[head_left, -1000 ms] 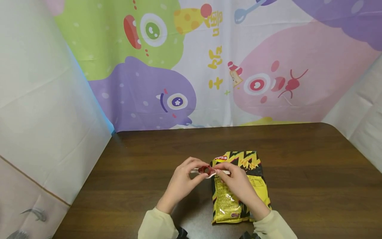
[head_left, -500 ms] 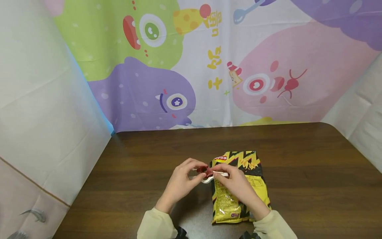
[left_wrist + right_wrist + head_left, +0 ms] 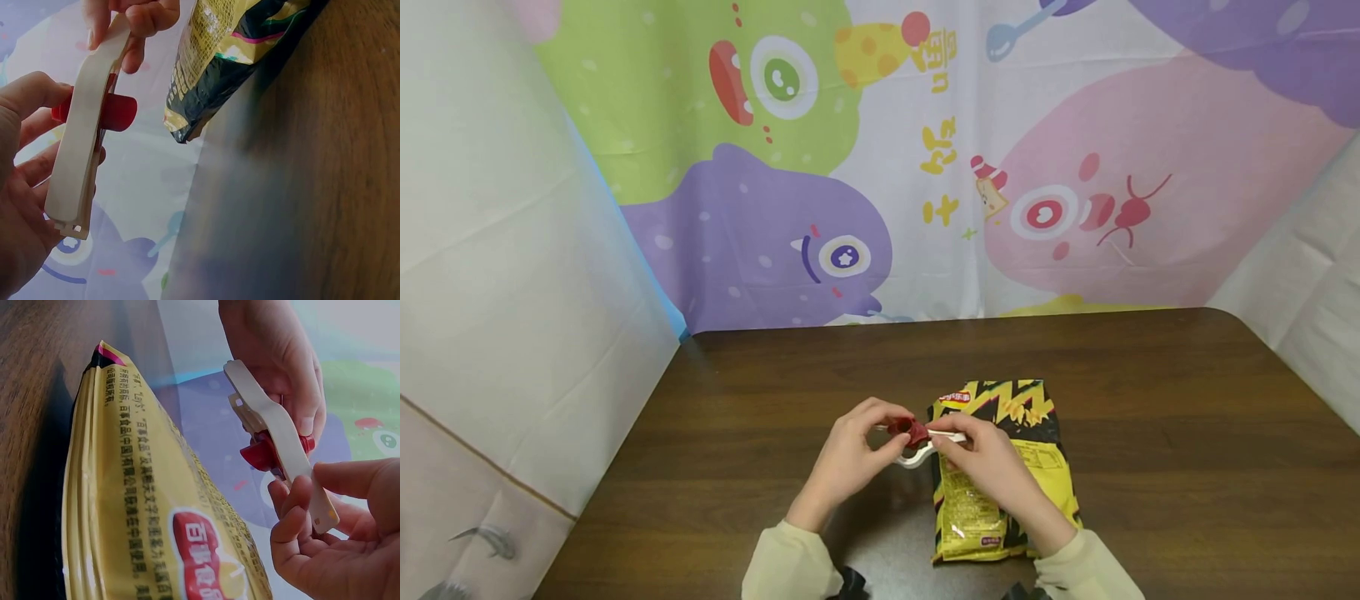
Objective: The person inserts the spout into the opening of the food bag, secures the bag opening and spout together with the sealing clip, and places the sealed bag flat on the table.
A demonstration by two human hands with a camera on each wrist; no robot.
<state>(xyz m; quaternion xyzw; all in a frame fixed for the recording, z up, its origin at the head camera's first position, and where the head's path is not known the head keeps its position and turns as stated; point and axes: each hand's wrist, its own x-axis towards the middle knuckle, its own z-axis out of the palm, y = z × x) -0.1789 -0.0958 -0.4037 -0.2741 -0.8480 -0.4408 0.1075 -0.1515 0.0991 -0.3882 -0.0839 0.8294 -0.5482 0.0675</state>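
Observation:
Both hands hold a white bag clip (image 3: 78,140) with a red pour spout (image 3: 119,112) standing out from its middle. In the head view the left hand (image 3: 841,462) grips the clip's left part, with fingertips at the red spout. The right hand (image 3: 996,473) pinches the clip's other end between thumb and fingers, as the right wrist view shows. Below the right hand lies a yellow and black snack bag (image 3: 970,508), apart from the clip in the wrist views. Fingers cover parts of the clip's ends.
The bag lies flat on a dark wooden table (image 3: 737,467). A cartoon-printed cloth (image 3: 932,275) hangs along the table's back edge, and pale cloth walls (image 3: 550,250) stand at both sides.
Both hands have shifted slightly left with the clip. The clip has turned, so its white curved bar shows more below the red spout. The bag has stayed in place.

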